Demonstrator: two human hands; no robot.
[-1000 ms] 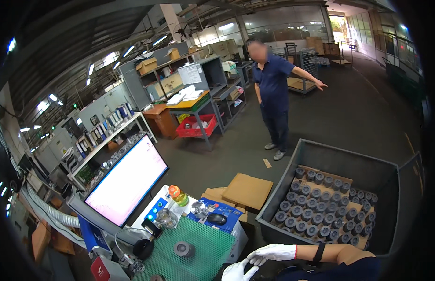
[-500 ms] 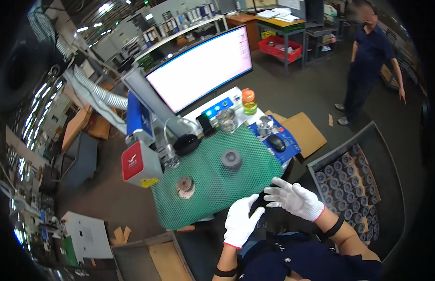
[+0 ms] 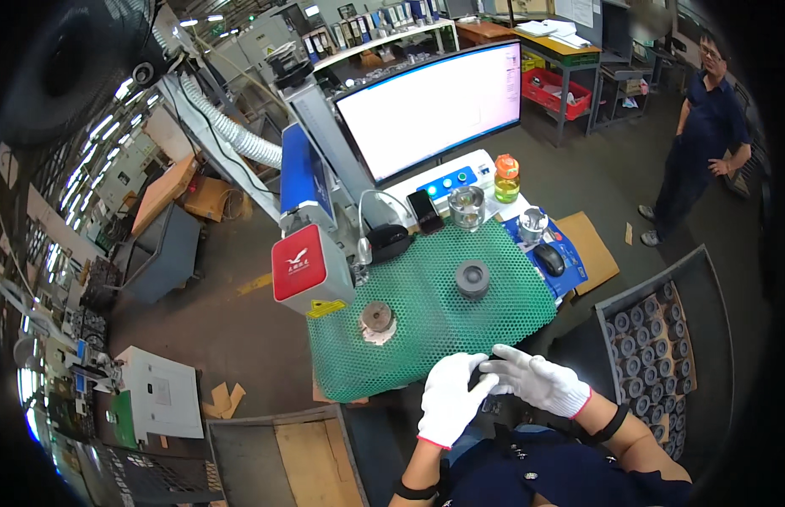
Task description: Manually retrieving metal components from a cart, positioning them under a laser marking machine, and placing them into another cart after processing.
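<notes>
Both of my hands wear white knitted gloves with red-edged cuffs and hover close together at the front edge of the green mesh mat point(image 3: 426, 338). My left hand point(image 3: 451, 399) has its thumb apart from the fingers and holds nothing visible. Fingers stretched toward it, my right hand point(image 3: 544, 384) also looks unladen; the two hands nearly touch or touch at the fingertips. Beyond them on the mat sits a grey round metal part point(image 3: 472, 280) with a ringed top. Farther left, a brownish metal disc point(image 3: 377, 317) rests on a pale round base under the red-fronted machine head point(image 3: 301, 264).
A grey bin point(image 3: 608, 334) with rows of ringed metal parts stands at right; another bin point(image 3: 240, 456) holds cardboard at lower left. Behind the mat are a monitor point(image 3: 434, 110), phone point(image 3: 424, 211), orange-capped bottle point(image 3: 507, 179) and mouse point(image 3: 548, 260). A person point(image 3: 705, 135) stands at far right.
My view has turned, so the bench sits farther right in the picture. My hands have come closer together. The other person's lowered arm is now bent, with the hand near the hip.
</notes>
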